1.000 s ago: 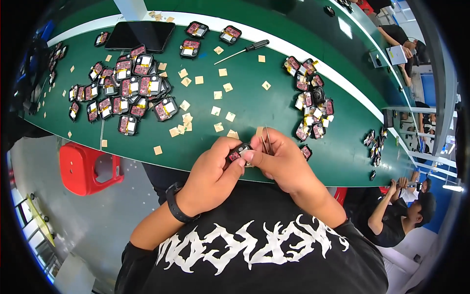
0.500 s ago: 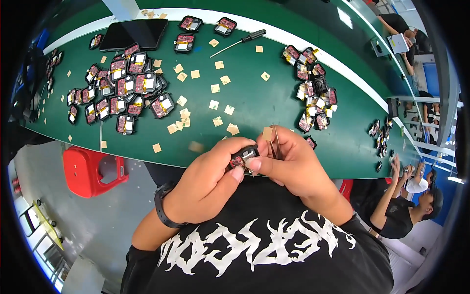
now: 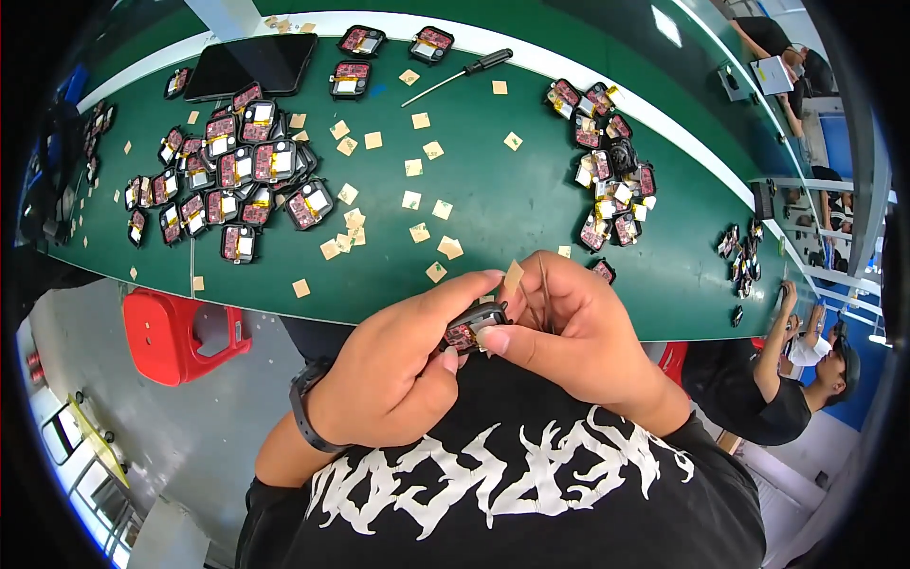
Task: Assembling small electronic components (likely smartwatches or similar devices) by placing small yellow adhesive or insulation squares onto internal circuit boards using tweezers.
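Observation:
My left hand point(image 3: 398, 365) is closed around a small black device case point(image 3: 464, 329) with a red circuit board and a silvery part inside. My right hand point(image 3: 578, 318) holds a pair of metal tweezers point(image 3: 546, 296) among its curled fingers. Its thumb presses on the right part of the open case. A tan square pad point(image 3: 513, 278) stands up by the right index finger; whether the tweezers or the fingers hold it, I cannot tell. Both hands are over the near edge of the green table point(image 3: 379, 289).
Piled at the left are many similar open cases point(image 3: 275, 161), and another heap point(image 3: 597, 166) is at the right. Loose tan squares point(image 3: 413, 168) are scattered between them. A screwdriver point(image 3: 464, 74) and a black tablet-like panel point(image 3: 251, 66) lie farther back. A red stool point(image 3: 171, 337) stands left; a co-worker point(image 3: 777, 403) sits right.
My right thumb still presses on the case while the right hand has tilted, turning the tan square and tweezers. At the right, the co-worker's arms have moved.

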{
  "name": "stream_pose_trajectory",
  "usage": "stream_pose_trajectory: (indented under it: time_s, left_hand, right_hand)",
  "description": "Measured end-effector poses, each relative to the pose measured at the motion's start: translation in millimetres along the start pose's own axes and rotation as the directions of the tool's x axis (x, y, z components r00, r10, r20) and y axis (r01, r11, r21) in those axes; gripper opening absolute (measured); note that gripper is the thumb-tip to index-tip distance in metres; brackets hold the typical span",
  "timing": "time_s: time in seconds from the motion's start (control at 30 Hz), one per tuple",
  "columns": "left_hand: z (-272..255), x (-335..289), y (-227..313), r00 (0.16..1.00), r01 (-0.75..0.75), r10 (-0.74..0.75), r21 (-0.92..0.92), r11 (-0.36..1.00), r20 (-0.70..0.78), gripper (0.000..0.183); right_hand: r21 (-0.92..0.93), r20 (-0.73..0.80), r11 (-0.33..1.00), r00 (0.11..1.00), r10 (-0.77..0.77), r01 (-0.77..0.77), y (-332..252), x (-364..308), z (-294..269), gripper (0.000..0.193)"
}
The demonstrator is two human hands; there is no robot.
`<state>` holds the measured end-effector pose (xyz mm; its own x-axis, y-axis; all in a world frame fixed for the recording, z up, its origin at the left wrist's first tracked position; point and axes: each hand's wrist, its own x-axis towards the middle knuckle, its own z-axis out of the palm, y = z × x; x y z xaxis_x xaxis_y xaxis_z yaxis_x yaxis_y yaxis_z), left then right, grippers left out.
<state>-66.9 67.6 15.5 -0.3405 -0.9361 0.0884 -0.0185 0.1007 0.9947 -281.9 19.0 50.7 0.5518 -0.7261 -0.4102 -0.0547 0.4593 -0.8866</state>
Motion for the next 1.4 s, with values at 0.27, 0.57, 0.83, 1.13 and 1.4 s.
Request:
stream_pose_trajectory:
  time_s: [0.27, 0.57, 0.83, 1.13, 1.4]
  left_hand:
    - [-1.3, -1.8, 3.5, 0.99, 0.136, -0.138, -0.21, 0.968, 0.007, 0.057]
    - [-5.8, -2.6, 9.2, 0.952, 0.305, -0.29, -0.315, 0.899, 0.095, 0.057]
    - [-3.0, -3.9, 8.8, 0.969, 0.246, -0.232, -0.253, 0.935, 0.085, 0.054]
    - [-3.6, 1.3, 17.9, 0.953, 0.294, -0.264, -0.259, 0.92, 0.146, 0.051]
    - [-2.6, 0.7, 17.9, 0.975, 0.204, -0.181, -0.204, 0.957, 0.126, 0.047]
  right_hand:
    - [-0.75, 0.084, 0.495, 0.805, -0.587, 0.439, -9.2, -9.2, -24.0, 0.031]
    - [-0.867, 0.345, 0.181, 0.822, -0.453, 0.463, -24.6, -25.2, -20.5, 0.034]
    - [-0.81, 0.568, -0.21, 0.644, -0.512, 0.548, -29.0, -22.2, -19.1, 0.026]
    - [-0.751, 0.603, -0.163, 0.565, -0.564, 0.639, -22.8, -18.2, -14.9, 0.023]
    - [-0.705, 0.635, -0.128, 0.541, -0.552, 0.697, -25.8, -18.8, -18.1, 0.023]
